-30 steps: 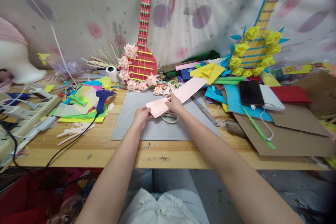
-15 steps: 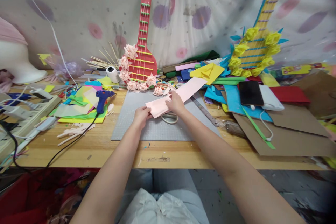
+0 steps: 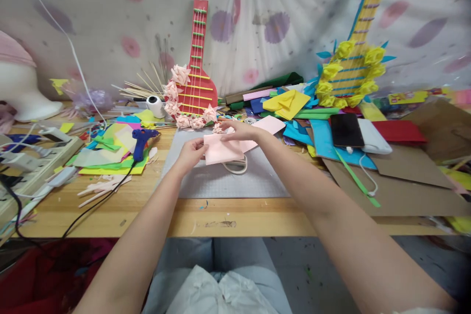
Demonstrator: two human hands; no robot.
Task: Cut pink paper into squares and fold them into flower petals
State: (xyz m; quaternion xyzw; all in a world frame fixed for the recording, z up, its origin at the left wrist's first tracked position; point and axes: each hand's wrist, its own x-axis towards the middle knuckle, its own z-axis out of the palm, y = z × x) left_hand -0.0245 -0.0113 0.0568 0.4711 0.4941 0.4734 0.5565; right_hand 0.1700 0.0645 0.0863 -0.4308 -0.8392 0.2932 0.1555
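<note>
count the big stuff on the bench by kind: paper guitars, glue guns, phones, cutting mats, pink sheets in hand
Paper guitars: 2 (red guitar, yellow guitar)
Glue guns: 1 (blue glue gun)
Phones: 1 (black phone)
Cutting mats: 1 (grey mat)
Pink sheets in hand: 1 (pink sheet)
Total: 6

Pale pink paper (image 3: 221, 149), grey mat (image 3: 221, 181), blue glue gun (image 3: 142, 137), perhaps floral backdrop (image 3: 257, 24).

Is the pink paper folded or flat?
Folded. The pink paper is doubled over itself, held between the left hand and right hand above the grey mat.
</note>
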